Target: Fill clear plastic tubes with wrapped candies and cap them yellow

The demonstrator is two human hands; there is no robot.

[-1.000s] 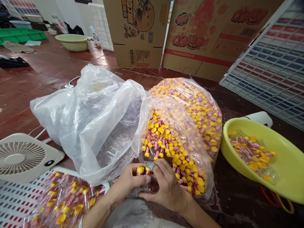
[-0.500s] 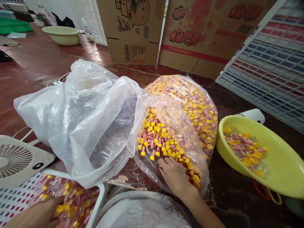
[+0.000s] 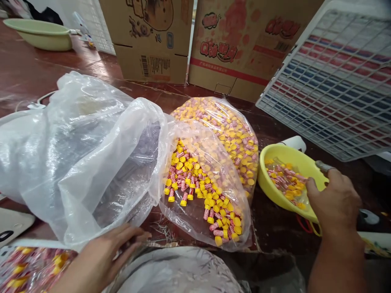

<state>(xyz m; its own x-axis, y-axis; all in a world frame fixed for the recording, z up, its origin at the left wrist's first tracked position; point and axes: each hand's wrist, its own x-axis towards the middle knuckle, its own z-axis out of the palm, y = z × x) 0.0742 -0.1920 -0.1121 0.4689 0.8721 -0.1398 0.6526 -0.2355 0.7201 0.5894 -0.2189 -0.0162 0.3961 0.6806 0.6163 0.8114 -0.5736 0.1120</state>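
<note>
My left hand [image 3: 105,254] lies open, fingers stretched, against the lower edge of a large clear plastic bag [image 3: 85,154] of see-through tubes. Beside that bag lies an open bag of small yellow-capped, red-and-white tubes [image 3: 198,195], and a fuller bag of the same tubes [image 3: 227,128] sits behind it. My right hand [image 3: 334,201] hovers palm down over the near rim of a yellow-green basin [image 3: 271,185]. Its thumb and one covered fingertip are apart over a small clear packet of tubes [image 3: 287,181] in the basin. I see nothing in either hand.
Packets of capped tubes [image 3: 18,266] lie at the bottom left, next to a white fan's corner [image 3: 12,224]. A white grid tray [image 3: 336,81] leans at the right. Two cardboard boxes [image 3: 152,40] [image 3: 244,44] stand behind; a pale green basin [image 3: 39,32] sits far left.
My right hand left the open bag of capped tubes and swung right to the yellow-green basin. My left hand came from the packets at bottom left to the clear bag's edge. View shifted right.
</note>
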